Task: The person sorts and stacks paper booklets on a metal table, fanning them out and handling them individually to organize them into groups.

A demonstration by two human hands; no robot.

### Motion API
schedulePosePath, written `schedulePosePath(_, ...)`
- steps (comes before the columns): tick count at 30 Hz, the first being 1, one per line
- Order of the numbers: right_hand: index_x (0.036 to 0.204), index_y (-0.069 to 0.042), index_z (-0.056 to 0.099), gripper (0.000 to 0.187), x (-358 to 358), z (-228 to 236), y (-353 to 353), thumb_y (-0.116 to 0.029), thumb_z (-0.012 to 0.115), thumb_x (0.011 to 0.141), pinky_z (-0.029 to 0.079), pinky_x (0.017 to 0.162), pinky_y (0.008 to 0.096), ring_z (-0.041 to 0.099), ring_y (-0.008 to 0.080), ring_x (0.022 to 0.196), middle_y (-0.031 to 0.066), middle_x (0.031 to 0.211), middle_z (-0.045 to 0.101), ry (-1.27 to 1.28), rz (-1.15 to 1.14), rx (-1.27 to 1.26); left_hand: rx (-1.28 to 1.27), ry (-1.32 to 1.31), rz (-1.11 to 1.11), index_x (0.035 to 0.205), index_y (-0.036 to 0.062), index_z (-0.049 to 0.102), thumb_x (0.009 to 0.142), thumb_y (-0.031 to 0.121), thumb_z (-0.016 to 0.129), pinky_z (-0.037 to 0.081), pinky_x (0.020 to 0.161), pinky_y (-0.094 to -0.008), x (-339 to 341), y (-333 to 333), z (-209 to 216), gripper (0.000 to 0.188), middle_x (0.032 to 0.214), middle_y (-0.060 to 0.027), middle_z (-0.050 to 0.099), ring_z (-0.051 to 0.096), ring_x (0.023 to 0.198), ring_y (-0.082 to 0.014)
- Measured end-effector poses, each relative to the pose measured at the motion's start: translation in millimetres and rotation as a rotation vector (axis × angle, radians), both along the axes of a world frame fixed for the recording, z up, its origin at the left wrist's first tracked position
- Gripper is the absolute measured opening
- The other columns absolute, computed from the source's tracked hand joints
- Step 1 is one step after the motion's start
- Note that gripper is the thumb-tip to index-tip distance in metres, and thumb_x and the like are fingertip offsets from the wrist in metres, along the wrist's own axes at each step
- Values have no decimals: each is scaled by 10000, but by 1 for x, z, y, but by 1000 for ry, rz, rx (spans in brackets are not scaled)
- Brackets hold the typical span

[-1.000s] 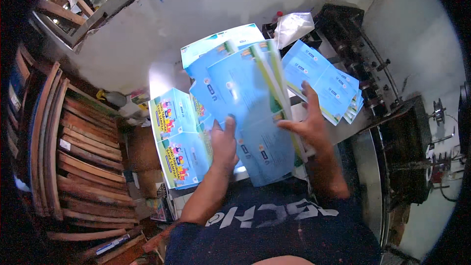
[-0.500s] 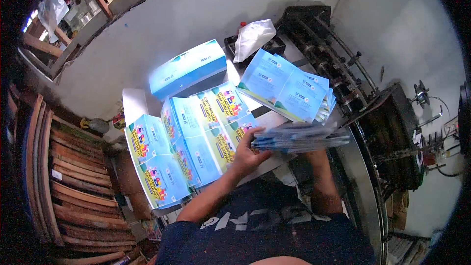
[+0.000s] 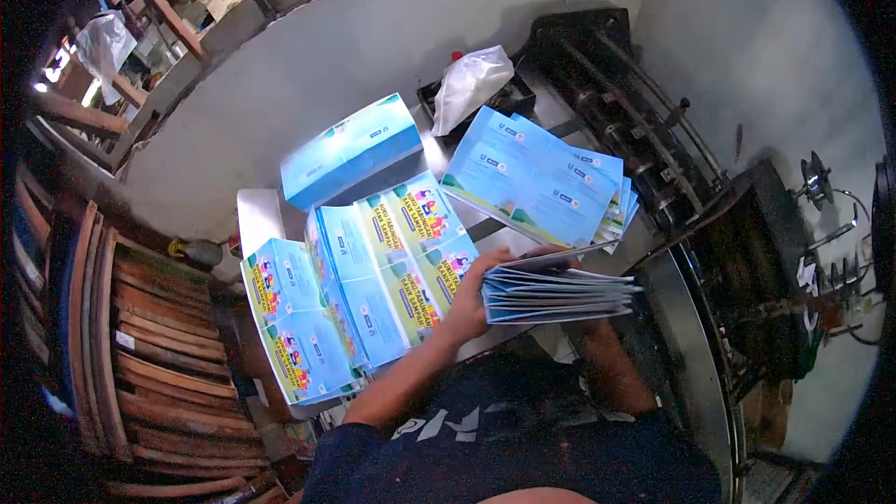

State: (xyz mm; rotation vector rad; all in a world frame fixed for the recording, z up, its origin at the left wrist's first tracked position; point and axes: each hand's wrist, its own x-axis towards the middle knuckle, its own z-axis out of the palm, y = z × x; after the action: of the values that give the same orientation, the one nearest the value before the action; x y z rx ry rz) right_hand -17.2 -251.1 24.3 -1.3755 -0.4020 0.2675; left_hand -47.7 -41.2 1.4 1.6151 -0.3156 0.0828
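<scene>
A stack of folded booklets is held up in front of my chest, its page edges fanned slightly apart toward the right. My left hand is closed round the stack's left end. Beneath and behind the stack is my right hand, mostly hidden by it and bearing against its underside. Just left of my left hand lies a pile of blue and yellow printed covers, with another printed stack beyond it. Blue printed sheets lie in an uneven pile past the held stack.
A long blue block of stacked booklets stands at the table's back. A white plastic bag rests on a dark tray by the wall. Dark machinery borders the right. Wooden slats fill the lower left.
The held stack, blurred by motion before, is now steadier and slightly lower, with its page edges showing more clearly. My right hand has gone further behind it. The view has shifted slightly.
</scene>
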Motion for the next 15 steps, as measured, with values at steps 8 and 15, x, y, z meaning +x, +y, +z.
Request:
schedulePosePath(8, 1401, 1, 425, 837, -5, 78, -106, -424, 783, 775, 325, 1116, 439, 409, 263, 1334, 172, 1413, 463, 53, -211, 154, 818, -182, -321, 951, 71, 574, 784, 150, 721, 467, 772, -484, 33, 18, 161, 236, 889, -144, 619, 620, 913, -363)
schedulePosePath(15, 1335, -31, 503, 677, -3, 20, -112, -24, 801, 728, 442, 1017, 397, 573, 261, 1163, 122, 1278, 593, -3, -33, -30, 1220, -149, -373, 1029, 65, 619, 766, 213, 757, 512, 795, -464, 94, 21, 201, 332, 968, -172, 671, 653, 915, -369)
